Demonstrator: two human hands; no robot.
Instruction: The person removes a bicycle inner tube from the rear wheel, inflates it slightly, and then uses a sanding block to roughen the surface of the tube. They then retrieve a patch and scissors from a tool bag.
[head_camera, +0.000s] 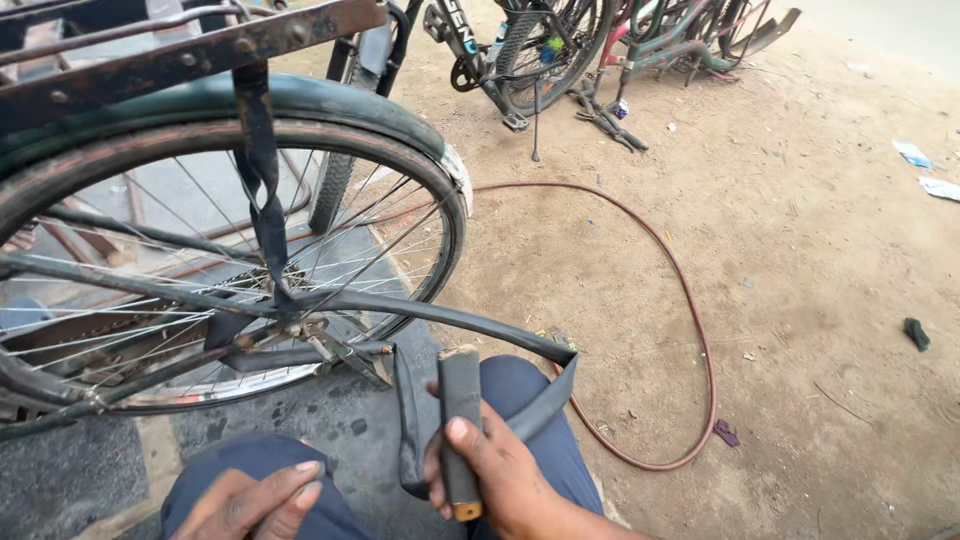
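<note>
The right hand (490, 470) grips a flat dark block (460, 430), fingers closed around it, with the black inner tube (450, 318) looped just behind them; the left hand (255, 498) rests loosely curled, empty (on the knee). The slack tube could slip off and snag in the wheel's spokes (150, 300).

Right hand (490, 470) clenched, left hand (255, 500) loose.

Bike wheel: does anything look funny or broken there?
Yes. The black inner tube hangs out of the rear wheel, drooping across the person's knee beside the right hand. The rack above looks rusty.
</note>
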